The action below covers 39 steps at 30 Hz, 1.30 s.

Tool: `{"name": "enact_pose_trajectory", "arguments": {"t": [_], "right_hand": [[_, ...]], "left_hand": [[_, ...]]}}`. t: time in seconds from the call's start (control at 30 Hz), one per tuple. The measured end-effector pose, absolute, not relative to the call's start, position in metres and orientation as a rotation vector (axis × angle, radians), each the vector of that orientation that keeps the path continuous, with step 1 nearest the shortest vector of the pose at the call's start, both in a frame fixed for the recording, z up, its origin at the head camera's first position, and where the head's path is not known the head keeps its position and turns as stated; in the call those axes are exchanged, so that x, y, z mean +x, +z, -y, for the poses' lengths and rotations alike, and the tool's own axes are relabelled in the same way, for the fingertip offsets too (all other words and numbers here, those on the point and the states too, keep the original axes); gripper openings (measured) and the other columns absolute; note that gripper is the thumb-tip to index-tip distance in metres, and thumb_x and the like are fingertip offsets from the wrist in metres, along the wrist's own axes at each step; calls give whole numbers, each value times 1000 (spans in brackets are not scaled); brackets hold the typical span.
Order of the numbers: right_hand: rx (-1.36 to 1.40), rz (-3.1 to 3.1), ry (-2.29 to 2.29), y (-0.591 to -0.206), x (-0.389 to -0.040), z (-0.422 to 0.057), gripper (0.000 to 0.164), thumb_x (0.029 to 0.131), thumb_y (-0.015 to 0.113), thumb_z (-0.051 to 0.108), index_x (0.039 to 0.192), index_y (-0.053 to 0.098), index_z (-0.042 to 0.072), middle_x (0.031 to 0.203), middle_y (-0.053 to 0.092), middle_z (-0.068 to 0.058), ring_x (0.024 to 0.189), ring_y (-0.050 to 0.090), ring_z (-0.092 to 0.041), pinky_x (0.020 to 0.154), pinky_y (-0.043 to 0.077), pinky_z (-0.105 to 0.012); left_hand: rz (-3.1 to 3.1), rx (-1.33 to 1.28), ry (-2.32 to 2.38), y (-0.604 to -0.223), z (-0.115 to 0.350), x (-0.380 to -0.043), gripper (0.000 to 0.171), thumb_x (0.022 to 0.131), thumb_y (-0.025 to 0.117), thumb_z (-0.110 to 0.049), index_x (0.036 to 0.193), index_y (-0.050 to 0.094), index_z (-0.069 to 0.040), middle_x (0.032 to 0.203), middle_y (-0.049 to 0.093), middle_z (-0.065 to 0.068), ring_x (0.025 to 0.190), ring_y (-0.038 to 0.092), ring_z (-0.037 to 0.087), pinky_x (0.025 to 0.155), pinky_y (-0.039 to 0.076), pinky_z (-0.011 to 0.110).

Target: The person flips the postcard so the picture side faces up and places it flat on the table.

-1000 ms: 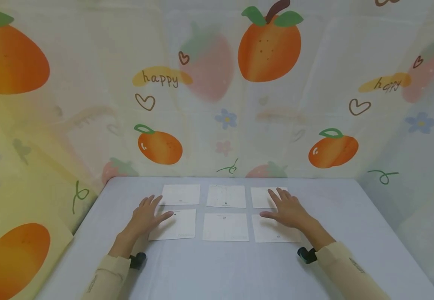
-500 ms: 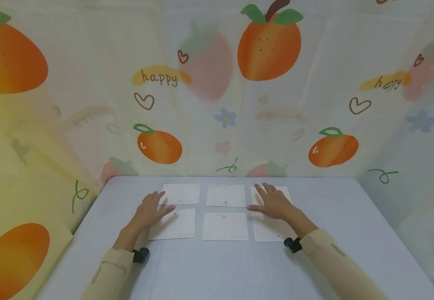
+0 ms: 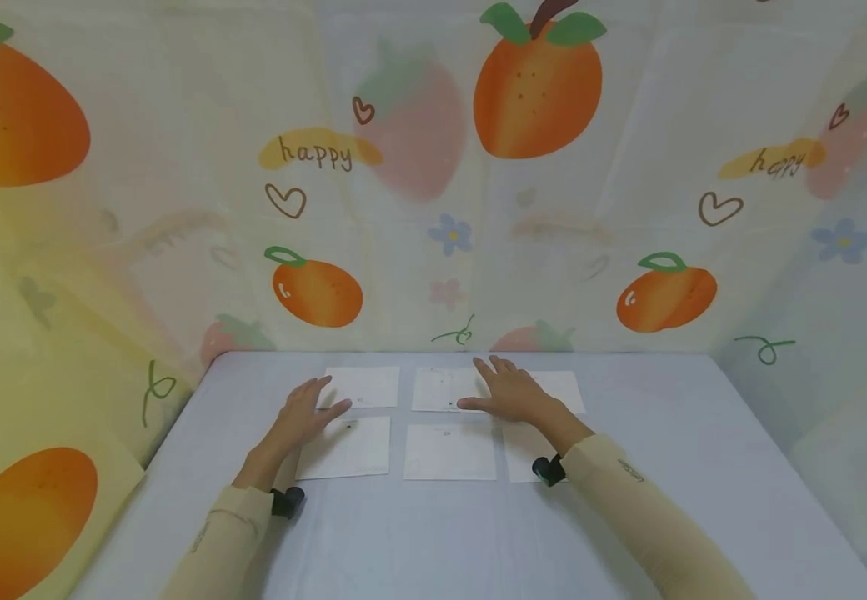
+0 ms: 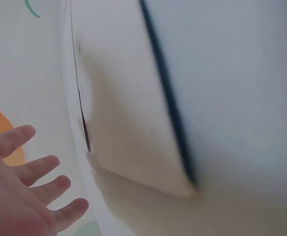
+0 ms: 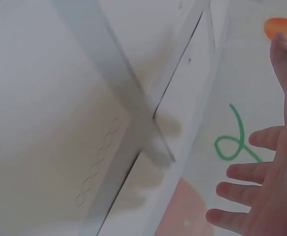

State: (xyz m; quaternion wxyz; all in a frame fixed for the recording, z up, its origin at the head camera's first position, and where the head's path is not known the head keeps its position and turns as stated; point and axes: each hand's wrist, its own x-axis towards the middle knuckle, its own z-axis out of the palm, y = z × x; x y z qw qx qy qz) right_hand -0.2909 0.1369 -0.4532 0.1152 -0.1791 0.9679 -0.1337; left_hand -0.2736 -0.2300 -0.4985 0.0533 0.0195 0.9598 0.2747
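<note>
Holds left grip [image 3: 298,423] spread at nine o'clock of six white cards [image 3: 450,458] on the desk [image 3: 433,546], right grip [image 3: 518,396] spread above their top row, two o'clock. Seems a reaching step, pinching nothing; likely calls next for lowering onto one.

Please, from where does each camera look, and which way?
Head: worn on the head, facing forward and down at white cards, table and patterned cloth; left hand, right hand and sleeves show.
Left wrist: on that wrist, facing a card and the cloth; only the left hand shows.
Right wrist: on that wrist, facing cards and the cloth; only the right hand shows.
Head and right wrist share the right hand.
</note>
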Motion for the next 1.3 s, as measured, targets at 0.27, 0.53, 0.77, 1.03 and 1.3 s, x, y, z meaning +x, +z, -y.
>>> {"name": "enact_pose_trajectory", "arguments": {"t": [0.27,0.53,0.77,1.03,1.3], "right_hand": [[-551,-2790,-434,-446,-298,-107,94,87,50,70,156,19,14,162,20,-18,149,20,-39,117,23,-58],[-574,-2785,-548,-444,-304,-78,94,86,52,69,154,26,10,158,29,-17,147,27,-35,116,29,-54],[-539,-2720,-634,-449,-311,-57,92,88,50,69,153,28,9,158,32,-15,146,30,-33,116,30,-52],[-505,-2613,-841,-463,-319,-41,85,92,49,64,151,31,5,153,39,-17,143,37,-32,116,31,-47],[-394,-2529,-1005,-467,-327,-27,90,87,49,71,146,40,4,143,52,-18,133,49,-31,110,40,-46]], "left_hand": [[-2915,33,818,-494,226,-282,84,92,55,-55,151,28,-1,155,26,30,143,23,47,113,23,64],[-2924,49,857,-490,228,-288,80,93,56,-48,147,31,6,151,33,32,140,29,48,114,25,60],[-2856,-51,886,-489,227,-293,82,93,56,-49,149,27,4,153,28,32,141,27,49,113,26,62],[-2774,-114,882,-484,224,-295,83,94,55,-51,150,25,4,152,26,34,139,28,51,111,27,64],[-2740,-154,857,-475,220,-303,77,97,52,-44,150,25,4,154,25,33,141,26,50,113,25,63]]}}
